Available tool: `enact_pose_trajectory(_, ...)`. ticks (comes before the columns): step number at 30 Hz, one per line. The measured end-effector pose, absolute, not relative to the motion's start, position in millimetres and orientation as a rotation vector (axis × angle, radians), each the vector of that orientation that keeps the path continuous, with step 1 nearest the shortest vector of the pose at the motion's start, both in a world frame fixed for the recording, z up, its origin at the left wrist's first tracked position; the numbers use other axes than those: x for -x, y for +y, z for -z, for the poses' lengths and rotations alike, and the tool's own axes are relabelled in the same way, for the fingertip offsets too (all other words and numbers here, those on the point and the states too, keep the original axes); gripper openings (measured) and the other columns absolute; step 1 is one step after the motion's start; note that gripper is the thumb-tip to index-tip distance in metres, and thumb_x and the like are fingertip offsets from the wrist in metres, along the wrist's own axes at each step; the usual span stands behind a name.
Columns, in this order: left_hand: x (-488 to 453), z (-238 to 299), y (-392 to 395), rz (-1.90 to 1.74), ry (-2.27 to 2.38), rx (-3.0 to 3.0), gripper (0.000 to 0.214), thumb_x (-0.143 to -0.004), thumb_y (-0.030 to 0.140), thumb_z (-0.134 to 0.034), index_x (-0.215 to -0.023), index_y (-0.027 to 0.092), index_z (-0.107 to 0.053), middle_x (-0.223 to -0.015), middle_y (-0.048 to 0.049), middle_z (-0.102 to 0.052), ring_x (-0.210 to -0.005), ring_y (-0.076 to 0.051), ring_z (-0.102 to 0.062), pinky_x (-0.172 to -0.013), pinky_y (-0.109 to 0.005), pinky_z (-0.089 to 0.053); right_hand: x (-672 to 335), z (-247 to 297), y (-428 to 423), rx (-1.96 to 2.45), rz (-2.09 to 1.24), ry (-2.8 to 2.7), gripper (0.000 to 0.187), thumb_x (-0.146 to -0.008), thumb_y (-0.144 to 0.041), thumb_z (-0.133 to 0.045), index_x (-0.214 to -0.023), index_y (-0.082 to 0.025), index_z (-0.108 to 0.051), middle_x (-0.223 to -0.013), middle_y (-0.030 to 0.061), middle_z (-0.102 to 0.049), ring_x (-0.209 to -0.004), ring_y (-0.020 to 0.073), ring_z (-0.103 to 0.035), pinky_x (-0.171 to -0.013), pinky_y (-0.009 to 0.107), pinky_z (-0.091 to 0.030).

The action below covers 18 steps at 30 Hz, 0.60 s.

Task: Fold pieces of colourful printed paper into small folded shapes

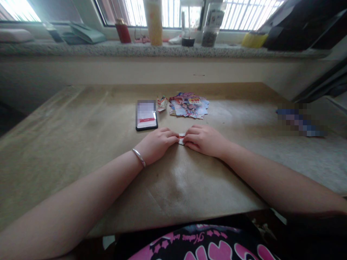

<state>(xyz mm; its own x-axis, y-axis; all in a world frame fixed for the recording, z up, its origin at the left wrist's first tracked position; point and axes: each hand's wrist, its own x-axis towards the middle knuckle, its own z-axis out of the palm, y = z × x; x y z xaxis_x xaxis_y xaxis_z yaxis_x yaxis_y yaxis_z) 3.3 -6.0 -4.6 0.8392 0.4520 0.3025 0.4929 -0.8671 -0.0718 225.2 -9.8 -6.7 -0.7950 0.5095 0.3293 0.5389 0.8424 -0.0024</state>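
Resting between the left hand and the right hand, a small red-and-white paper piece is gripped at its left and right sides by their fingertips, low over the desk. Neither hand is clearly nearer; covered ends leave its long axis uncertain. Just beyond the left hand lies a phone; farther off, a crumpled scrap and, right of it, a card pile.
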Motion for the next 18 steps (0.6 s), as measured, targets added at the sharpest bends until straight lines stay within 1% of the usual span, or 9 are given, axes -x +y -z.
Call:
enact_pose_trajectory(5,-4.1,4.6,-8.5,0.439,-0.778,2.873,0.022,-0.088,0.014,-0.048,-0.098,0.015,-0.068,-0.104,-0.0069,-0.067,-0.090,-0.019,-0.059,-0.083,-0.032,-0.050,-220.5,7.3,-13.6,0.864,0.172,-2.713,0.023,-0.091,-0.026,-0.046,-0.089,-0.015,-0.067,-0.088,0.0099,-0.065,-0.082,0.0194,-0.054,-0.072,0.030,-0.042)
enact_pose_trajectory(8,-4.3,4.4,-8.9,0.432,-0.839,2.878,0.021,-0.087,0.015,-0.049,-0.097,0.017,-0.068,-0.098,-0.0062,-0.066,-0.087,-0.018,-0.059,-0.080,-0.030,-0.049,-218.7,7.5,-15.2,0.918,0.140,-2.686,0.024,-0.090,-0.025,-0.045,-0.087,-0.015,-0.067,-0.084,0.0087,-0.064,-0.079,0.0186,-0.054,-0.071,0.029,-0.041)
enact_pose_trajectory(14,-3.1,3.9,-7.2,0.404,-0.871,2.866,0.020,-0.089,0.019,-0.049,-0.095,0.017,-0.067,-0.089,-0.0054,-0.067,-0.081,-0.017,-0.060,-0.075,-0.029,-0.048,-218.0,6.2,-15.2,1.028,-0.050,-2.587,0.021,-0.087,-0.022,-0.048,-0.083,-0.016,-0.069,-0.083,0.0076,-0.064,-0.078,0.0175,-0.057,-0.071,0.028,-0.041)
enact_pose_trajectory(18,-1.2,3.4,-7.7,0.430,-0.861,2.896,0.021,-0.090,0.021,-0.048,-0.095,0.019,-0.068,-0.093,-0.0042,-0.068,-0.083,-0.016,-0.062,-0.074,-0.027,-0.048,-219.4,7.6,-12.1,1.098,-0.201,-2.522,0.018,-0.084,-0.020,-0.050,-0.082,-0.016,-0.068,-0.083,0.0066,-0.063,-0.078,0.0163,-0.057,-0.070,0.026,-0.041)
